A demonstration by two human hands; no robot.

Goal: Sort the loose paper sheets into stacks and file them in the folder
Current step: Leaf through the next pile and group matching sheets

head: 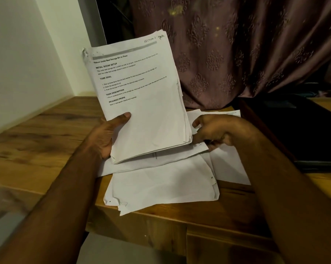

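Loose sheets (160, 180) lie near; left hand (111, 134) grips upright stack (141, 103), right hand (214, 130) pinches a sheet (199, 147) beneath: sorting under way, next adding that sheet to the stack.

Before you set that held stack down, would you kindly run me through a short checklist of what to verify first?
1. Left hand grips the held stack firmly, thumb on the front sheet: ok.
2. Stack edges squared: not ok, the right and lower edges are fanned and the top corners are ragged.
3. Right hand has a sheet secured: cannot tell, its fingers sit at the stack's lower right corner among the loose sheets.
4. Loose sheets on the wooden table sorted: not ok, they overlap at angles, one with a torn corner.
5. Folder ready: cannot tell, a dark flat object lies to the right, too dim to identify.
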